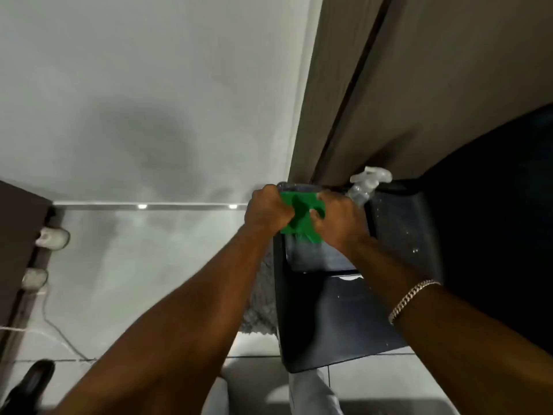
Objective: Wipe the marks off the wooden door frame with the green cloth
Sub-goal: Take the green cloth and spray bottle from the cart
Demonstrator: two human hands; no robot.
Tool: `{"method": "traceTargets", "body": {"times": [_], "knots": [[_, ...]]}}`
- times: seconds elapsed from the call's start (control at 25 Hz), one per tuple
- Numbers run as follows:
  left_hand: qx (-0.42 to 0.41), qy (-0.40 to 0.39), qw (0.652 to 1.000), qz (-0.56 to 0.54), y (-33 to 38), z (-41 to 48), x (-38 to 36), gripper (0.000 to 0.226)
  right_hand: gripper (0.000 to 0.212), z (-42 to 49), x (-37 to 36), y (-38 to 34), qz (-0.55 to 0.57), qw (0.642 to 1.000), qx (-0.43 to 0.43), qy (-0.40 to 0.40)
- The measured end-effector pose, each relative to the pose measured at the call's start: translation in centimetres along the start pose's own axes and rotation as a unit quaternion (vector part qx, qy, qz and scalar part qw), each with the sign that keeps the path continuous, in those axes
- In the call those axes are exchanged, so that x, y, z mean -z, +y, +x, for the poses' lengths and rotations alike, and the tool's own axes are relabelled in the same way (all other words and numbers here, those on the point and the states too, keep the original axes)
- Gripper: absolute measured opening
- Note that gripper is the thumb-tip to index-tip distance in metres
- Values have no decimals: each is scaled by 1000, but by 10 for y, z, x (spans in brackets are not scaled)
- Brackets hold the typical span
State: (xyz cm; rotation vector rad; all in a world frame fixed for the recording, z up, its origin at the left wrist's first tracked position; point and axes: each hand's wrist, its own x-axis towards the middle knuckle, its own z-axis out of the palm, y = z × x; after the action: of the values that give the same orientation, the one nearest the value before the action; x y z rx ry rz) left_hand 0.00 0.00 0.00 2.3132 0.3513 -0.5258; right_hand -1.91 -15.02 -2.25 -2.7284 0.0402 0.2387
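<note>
The green cloth [302, 218] is bunched between both hands, just above the top of a black unit. My left hand [266, 209] grips its left side in a fist. My right hand [341, 220] holds its right side, fingers curled into the fabric. The wooden door frame [326, 94] rises grey-brown directly behind the hands, with a dark gap running up between it and the door panel [449, 85]. No marks can be made out on the wood from here.
A clear spray bottle [366, 187] stands on the black unit [344, 310] against the frame. A white wall [149, 100] is left. A grey fluffy mat [260, 304], white shoes [52, 238] and a cable lie on the tiled floor.
</note>
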Motion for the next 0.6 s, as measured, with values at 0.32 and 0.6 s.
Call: {"method": "traceTargets", "body": {"times": [0.32,0.6], "knots": [[-11,75,997,-11,-20,27,-62,21,80,9,-60,14,161,978,-118,53],[-154,114,976,-103,11,11,12,49,91,-8,9,-39,427,858,-224,177]]}}
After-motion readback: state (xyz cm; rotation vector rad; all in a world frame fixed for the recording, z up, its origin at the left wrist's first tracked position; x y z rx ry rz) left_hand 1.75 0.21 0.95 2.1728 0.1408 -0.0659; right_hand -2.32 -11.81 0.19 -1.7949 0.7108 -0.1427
